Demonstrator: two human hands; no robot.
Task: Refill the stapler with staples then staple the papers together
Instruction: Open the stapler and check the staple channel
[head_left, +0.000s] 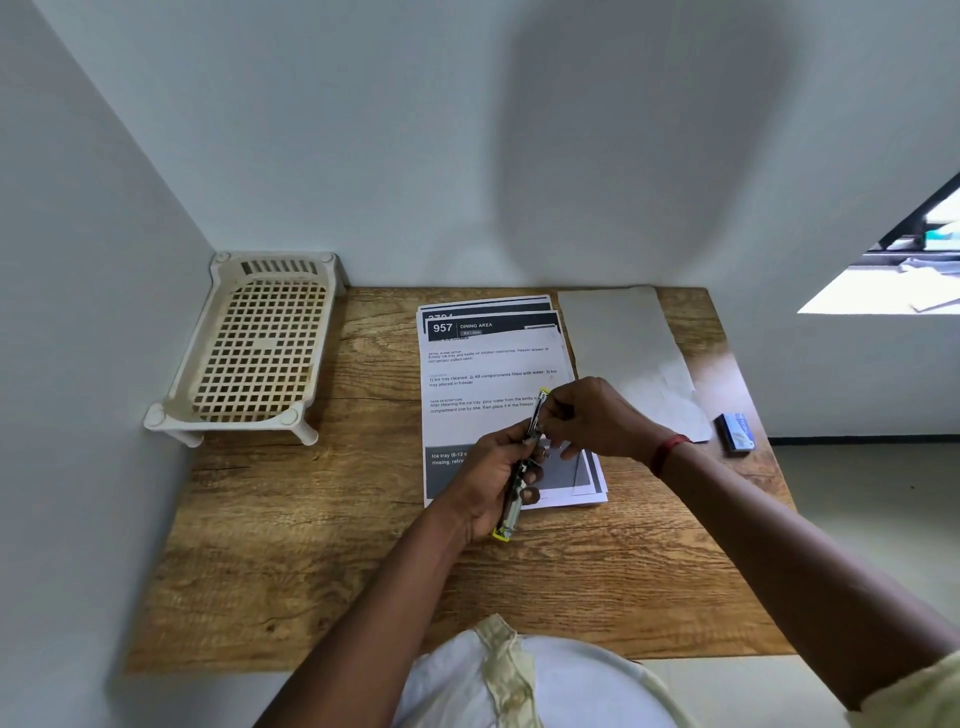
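A slim yellow and metal stapler (521, 478) is swung open above the printed papers (493, 374) on the wooden desk (322, 545). My left hand (488, 478) grips its lower half near the yellow end. My right hand (592, 415) pinches the upper half around its metal channel; whether it holds staples is hidden by the fingers. A small blue staple box (736, 432) lies at the desk's right edge, apart from both hands.
A cream plastic rack (254, 348) stands in the back left corner against the walls. A blank grey sheet (628, 348) lies right of the printed papers. The desk's right edge drops to the floor.
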